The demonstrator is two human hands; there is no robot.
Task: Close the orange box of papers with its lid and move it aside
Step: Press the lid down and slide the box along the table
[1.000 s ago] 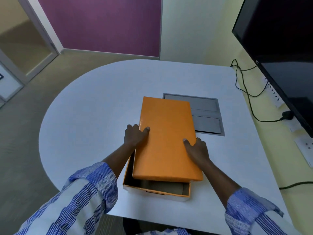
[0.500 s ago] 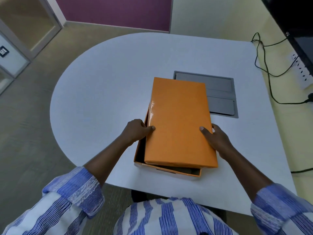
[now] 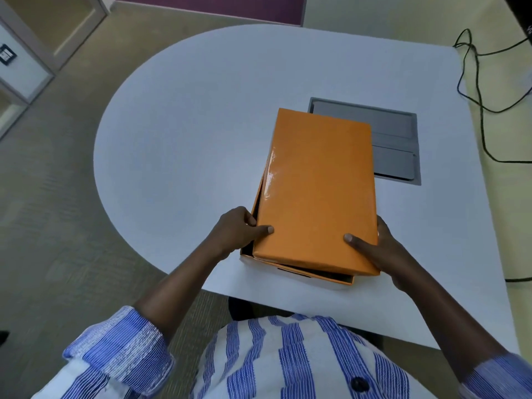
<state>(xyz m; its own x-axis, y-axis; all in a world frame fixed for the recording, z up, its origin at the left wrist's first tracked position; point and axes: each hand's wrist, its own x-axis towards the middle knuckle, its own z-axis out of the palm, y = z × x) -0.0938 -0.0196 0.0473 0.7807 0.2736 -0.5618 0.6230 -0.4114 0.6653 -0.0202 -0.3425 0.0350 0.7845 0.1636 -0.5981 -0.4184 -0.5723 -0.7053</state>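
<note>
Orange lid [image 3: 318, 191] lies skewed over the orange box [image 3: 299, 272], not seated: box rim and a dark gap show along the left side and the near edge. Box stands on the white desk [image 3: 184, 133], near its front edge, partly over a grey inset panel [image 3: 394, 145].

Left hand [image 3: 237, 230] at lid's near-left corner: thumb on top, fingers curled against the side wall, pinching the lid edge. Right hand [image 3: 374, 249] at near-right corner: thumb flat on top, fingers wrapped down the right side, gripping likewise. Lid sits between the two hands, both at its near end.

Contents of box hidden. Black cables [image 3: 478, 90] hang beyond the desk's right edge.
</note>
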